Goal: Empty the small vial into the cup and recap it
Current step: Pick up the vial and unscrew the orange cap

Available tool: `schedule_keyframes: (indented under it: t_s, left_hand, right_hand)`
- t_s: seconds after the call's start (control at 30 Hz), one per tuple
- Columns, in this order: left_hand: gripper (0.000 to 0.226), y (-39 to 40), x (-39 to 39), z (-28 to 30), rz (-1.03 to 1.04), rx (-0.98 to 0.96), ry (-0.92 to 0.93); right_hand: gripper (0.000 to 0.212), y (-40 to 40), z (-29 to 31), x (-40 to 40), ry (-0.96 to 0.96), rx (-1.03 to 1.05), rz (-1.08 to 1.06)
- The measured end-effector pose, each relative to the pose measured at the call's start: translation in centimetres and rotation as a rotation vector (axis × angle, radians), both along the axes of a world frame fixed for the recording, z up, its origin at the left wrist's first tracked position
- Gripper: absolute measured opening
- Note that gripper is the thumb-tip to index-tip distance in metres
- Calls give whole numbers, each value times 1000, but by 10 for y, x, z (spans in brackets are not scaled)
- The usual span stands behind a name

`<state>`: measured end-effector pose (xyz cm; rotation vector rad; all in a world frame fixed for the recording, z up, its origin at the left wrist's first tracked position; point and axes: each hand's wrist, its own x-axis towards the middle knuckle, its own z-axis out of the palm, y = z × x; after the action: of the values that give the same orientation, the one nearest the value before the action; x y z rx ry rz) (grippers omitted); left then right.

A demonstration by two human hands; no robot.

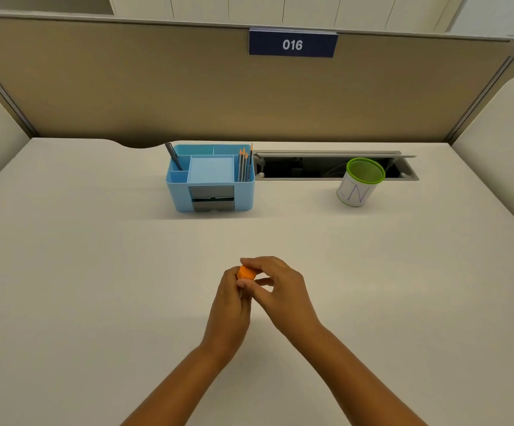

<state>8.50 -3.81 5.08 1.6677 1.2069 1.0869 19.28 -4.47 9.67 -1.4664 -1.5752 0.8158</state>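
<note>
Over the middle of the desk, my left hand (230, 298) is wrapped around the small vial, whose body is hidden inside the fist. Only the vial's orange cap (246, 272) shows above my fingers. My right hand (275, 284) pinches that cap from the right with thumb and fingertips. The cup (358, 182), white with a green mesh rim and blue lettering, stands upright at the back right, well away from both hands.
A light blue desk organiser (211, 179) with a pen and several pencils stands at the back centre. Behind the cup an open cable tray (311, 169) is sunk into the desk. A beige partition with the sign 016 (292, 43) closes the back.
</note>
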Motion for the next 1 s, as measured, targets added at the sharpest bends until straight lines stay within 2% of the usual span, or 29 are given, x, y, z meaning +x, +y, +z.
schedule_keyframes:
  t_s: [0.2,0.33,0.5,0.8,1.0]
  left_hand:
    - [32,2,0,3,0,7,54]
    - [26,0,0,4,-31,11,50]
    - [38,-4,-1,-1,-28,-60,0]
    - [41,-6,-16,-6,-119,-44,110]
    - [34,-6,-11,-1,-130,-5,63]
  right_hand:
    - [33,3,13,5,-73,-25,42]
    - [36,5,17,9,-109,-99,74]
    - [38,2,16,2,-292,-120,67]
    - [30,-1,22,6,-293,-182,177]
    - [34,-2,25,5,-246,-154,91]
